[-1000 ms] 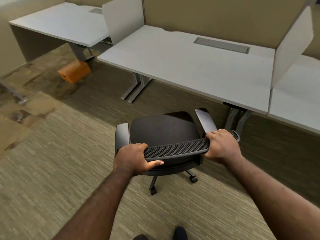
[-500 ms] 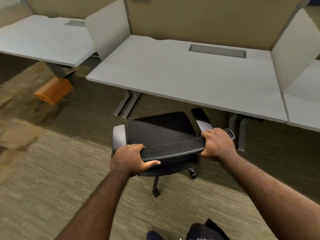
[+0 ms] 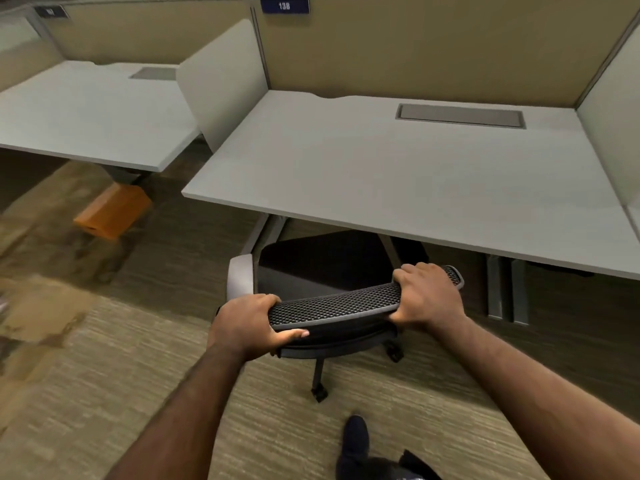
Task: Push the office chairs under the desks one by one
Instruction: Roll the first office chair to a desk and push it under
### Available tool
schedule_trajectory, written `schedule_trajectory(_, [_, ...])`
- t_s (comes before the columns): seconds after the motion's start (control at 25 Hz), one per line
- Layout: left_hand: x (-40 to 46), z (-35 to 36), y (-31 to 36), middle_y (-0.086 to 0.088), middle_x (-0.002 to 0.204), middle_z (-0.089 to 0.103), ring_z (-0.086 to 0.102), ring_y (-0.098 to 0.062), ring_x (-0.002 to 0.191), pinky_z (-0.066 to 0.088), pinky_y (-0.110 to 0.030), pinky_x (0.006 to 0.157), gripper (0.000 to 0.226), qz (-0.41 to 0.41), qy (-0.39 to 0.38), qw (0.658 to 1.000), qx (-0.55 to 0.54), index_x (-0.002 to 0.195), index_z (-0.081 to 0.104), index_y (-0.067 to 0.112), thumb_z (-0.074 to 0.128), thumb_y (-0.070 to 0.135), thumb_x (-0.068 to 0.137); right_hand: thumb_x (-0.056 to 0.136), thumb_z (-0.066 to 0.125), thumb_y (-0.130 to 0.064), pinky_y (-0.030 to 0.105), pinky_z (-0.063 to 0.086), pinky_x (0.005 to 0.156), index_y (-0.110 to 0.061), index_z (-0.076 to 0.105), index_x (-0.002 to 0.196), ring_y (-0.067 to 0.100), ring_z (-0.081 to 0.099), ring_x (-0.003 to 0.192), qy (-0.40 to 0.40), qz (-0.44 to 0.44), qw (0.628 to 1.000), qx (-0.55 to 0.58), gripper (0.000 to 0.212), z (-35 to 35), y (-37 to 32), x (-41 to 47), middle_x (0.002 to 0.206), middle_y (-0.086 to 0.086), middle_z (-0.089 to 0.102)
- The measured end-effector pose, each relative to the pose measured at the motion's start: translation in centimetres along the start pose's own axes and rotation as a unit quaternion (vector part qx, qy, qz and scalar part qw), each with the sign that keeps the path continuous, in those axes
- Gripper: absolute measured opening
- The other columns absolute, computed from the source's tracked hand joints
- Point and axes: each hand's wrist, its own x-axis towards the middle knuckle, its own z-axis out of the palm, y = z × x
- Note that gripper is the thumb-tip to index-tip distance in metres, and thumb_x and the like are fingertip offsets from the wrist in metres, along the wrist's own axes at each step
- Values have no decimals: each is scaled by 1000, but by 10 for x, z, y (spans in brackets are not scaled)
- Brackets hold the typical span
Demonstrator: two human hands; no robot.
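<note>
Both hands clamped on the backrest top: left hand (image 3: 250, 323), right hand (image 3: 426, 295). Office chair (image 3: 322, 268) nosed halfway under the desk (image 3: 398, 174), seat front tucked, backrest and casters out. Seemingly needed a further shove; other chairs unseen.

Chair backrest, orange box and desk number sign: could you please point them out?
chair backrest (image 3: 332, 303), head view, mesh top edge.
orange box (image 3: 112, 213), head view, top face.
desk number sign (image 3: 284, 5), head view, blue plate.

1. Tan partition walls (image 3: 415, 57) back the cubicles; one carries a blue plate (image 3: 284, 5) reading 138.
2. White dividers (image 3: 225, 81) stand between them.
3. Striped beige-brown carpet (image 3: 104, 375) covers the floor.
4. An orange box (image 3: 112, 213) lies on it.
</note>
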Motion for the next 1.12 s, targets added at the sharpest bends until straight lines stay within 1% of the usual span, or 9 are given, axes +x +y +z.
schedule_trajectory(0.12, [31,-4,-28,17,82,62,55,-4,73,40,-26,56,94,6,-15,1000,4,101,65,37,25,106,51,64,58,-67,37,42,89,-27,56,95,17,52,89,-11,7,1000,28,51,-4,-12,33,90,-7,53])
schedule_trajectory(0.2, [51,-5,-46,17,84,63,54,-4,73,38,-26,57,97,8,-17,1000,7,104,65,37,24,107,50,65,57,-69,37,41,90,-26,55,96,17,51,91,-15,7,999,40,53,-6,-18,56,89,-8,48])
schedule_trajectory(0.4, [92,-8,-85,15,90,66,60,-8,80,43,-27,62,100,23,-26,999,12,109,64,36,24,106,50,65,56,-73,39,40,93,-24,56,100,19,51,94,-20,14,998,53,60,-9,-37,101,97,-4,55])
schedule_trajectory(0.52, [113,-10,-109,14,91,67,60,-8,80,43,-28,63,101,37,-24,999,13,110,65,34,24,105,51,66,58,-71,39,38,96,-24,55,102,20,51,96,-17,28,998,56,59,-10,-51,124,100,-3,56])
schedule_trajectory(0.72, [147,-15,-156,12,91,67,60,-9,79,46,-27,64,100,75,-42,996,17,109,65,34,25,105,52,68,58,-74,40,37,98,-23,55,106,22,51,100,-14,62,996,55,64,-11,-85,149,104,-1,57])
schedule_trajectory(0.84, [167,-15,-187,15,87,65,55,-5,73,42,-26,60,94,100,-51,994,13,106,64,36,28,104,53,69,58,-72,42,38,99,-22,54,108,22,51,101,-13,85,995,57,64,-13,-110,163,107,1,57])
schedule_trajectory(0.92, [178,-14,-207,17,87,63,53,-3,73,43,-25,60,92,114,-60,992,16,107,63,38,30,104,53,69,58,-72,42,38,100,-21,54,111,23,51,103,-15,100,993,62,65,-14,-126,171,109,2,57])
schedule_trajectory(1.12, [202,-17,-247,16,100,67,59,-5,86,48,-26,70,96,140,-77,987,15,115,62,38,32,104,52,69,56,-74,43,38,101,-20,54,117,25,51,106,-7,129,990,53,72,-13,-161,185,113,3,57])
